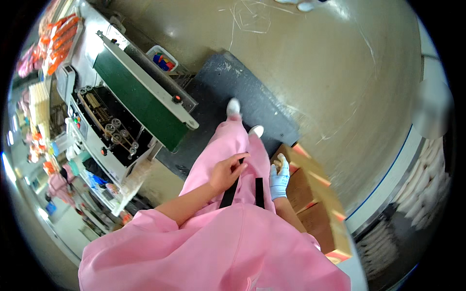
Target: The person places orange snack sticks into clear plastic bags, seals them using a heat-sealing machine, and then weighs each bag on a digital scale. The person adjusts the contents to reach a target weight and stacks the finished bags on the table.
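My bare left hand [228, 172] hangs in front of my pink trousers, over a black strap [230, 191], its fingers apart and nothing seen in them. On my right hand [279, 177] is a light blue glove that leaves some fingertips uncovered; its fingers are loosely curled beside the cardboard boxes [298, 189], and I see nothing held. Ahead on the left stands a machine with a green conveyor belt [138, 102] and a set of metal rollers [116, 131].
My white shoes stand on a dark platform [236, 76]. A white plastic basket [162, 58] with coloured pieces sits by the conveyor. Orange-filled bags [62, 43] lie on the metal table. Several stacked light-coloured items [418, 185] are at the right. Loose strapping [251, 18] lies on the floor.
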`<state>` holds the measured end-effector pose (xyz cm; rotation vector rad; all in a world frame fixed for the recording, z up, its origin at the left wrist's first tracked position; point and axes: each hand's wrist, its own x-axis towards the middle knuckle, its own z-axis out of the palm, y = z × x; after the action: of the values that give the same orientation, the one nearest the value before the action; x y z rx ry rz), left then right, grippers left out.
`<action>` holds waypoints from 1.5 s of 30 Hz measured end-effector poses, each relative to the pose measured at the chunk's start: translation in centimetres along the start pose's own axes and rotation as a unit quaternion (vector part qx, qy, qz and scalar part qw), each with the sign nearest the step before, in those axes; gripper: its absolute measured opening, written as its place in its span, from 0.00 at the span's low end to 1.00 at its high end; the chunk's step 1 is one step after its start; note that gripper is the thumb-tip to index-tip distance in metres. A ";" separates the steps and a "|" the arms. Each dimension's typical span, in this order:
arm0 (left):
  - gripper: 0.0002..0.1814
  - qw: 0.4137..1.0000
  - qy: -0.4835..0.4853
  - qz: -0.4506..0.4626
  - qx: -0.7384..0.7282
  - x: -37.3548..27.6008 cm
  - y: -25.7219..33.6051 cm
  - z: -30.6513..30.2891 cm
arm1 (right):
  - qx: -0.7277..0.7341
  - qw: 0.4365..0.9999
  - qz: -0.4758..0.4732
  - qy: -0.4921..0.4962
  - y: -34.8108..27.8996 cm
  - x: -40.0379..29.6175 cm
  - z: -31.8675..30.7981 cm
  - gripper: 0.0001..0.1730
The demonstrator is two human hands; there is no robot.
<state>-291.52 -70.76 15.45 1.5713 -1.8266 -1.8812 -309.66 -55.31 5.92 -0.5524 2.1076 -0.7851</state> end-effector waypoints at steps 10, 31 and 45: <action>0.15 0.987 0.100 0.102 -0.068 17.7 13.2 -6.8 | -0.049 0.997 0.065 -0.003 -5.6 23.0 -9.9 0.19; 0.12 0.923 0.302 0.210 -0.110 47.5 15.0 -15.2 | -0.127 0.887 -0.345 -0.280 -27.6 72.9 10.0 0.20; 0.46 0.612 0.669 0.391 0.156 36.5 35.1 -71.5 | -0.486 0.802 -0.214 -0.273 -56.7 98.9 18.5 0.18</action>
<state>-279.57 -154.44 38.74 1.1629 -1.4786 0.1802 -345.88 -162.65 -16.45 -1.6195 1.6958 0.3331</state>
